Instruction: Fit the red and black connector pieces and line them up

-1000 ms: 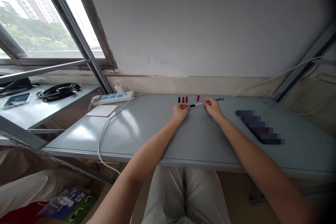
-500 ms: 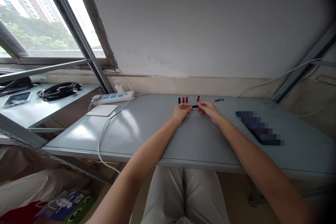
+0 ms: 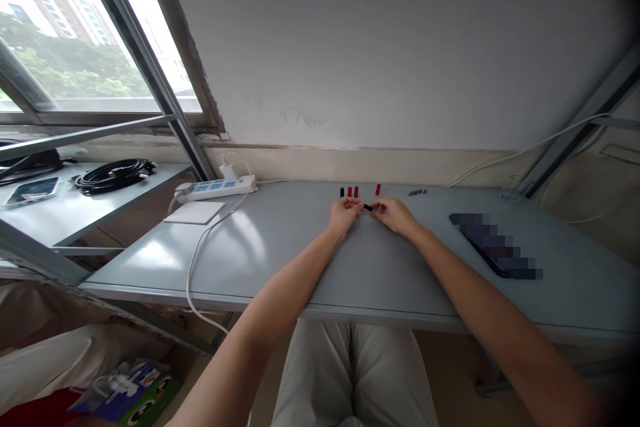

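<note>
A short black cylinder (image 3: 368, 207) is pinched between my hands above the desk, tilted slightly down to the right. My left hand (image 3: 345, 215) is closed on its left end, and the closed fingers of my right hand (image 3: 396, 215) are at its right end. Just beyond my left hand stand another black cylinder (image 3: 342, 192), a red cylinder (image 3: 350, 192) and a second red one (image 3: 356, 191). A third red cylinder (image 3: 378, 189) stands behind my right fingers. A bit of red shows under my left fingertips, too small to make out.
Several small dark screw-like pieces (image 3: 417, 193) lie at the back of the grey desk (image 3: 280, 247). A dark, pixelated flat object (image 3: 493, 245) is on the right. On the left are a power strip (image 3: 217, 187), a white flat box (image 3: 195, 211) and a hanging white cable (image 3: 193, 260).
The black cylinder has turned, its right end now lower and nearer me. My right fingers have shifted slightly toward my left hand. The standing cylinders have stayed put.
</note>
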Available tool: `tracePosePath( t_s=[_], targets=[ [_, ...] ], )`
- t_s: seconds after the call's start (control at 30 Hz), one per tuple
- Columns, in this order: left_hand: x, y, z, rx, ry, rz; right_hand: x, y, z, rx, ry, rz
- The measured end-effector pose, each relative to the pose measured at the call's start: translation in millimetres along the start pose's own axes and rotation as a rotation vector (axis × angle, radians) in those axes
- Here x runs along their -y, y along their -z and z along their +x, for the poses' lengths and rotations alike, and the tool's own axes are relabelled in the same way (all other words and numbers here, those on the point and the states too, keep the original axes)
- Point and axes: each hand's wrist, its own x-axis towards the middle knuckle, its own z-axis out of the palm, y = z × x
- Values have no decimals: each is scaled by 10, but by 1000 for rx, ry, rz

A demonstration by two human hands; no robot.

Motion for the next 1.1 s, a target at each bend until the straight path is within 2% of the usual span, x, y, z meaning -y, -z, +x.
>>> tracePosePath(
  t_s=[0.1,0.2,0.27,0.47,0.77,0.93,1.1],
  targets=[
    [-9,11,9,-63,36,-6,-10,-48,83,-30,-78,-100],
    [-25,44,24,-135,81,-33,-60,-120,206,-44,-263,2],
    [-32,67,31,-153,113,-56,-103,-173,294,-44,-327,68],
    [-23,87,45,-151,177,-89,-152,-319,493,-67,-406,46],
    [-29,69,39,-144,173,-58,-140,-449,602,-72,-460,-66],
    [-14,56,27,-129,63,108,-130,-433,592,-39,-463,-128],
    [87,44,31,-88,-222,538,-178,-265,544,6,-442,-184]
  ],
)
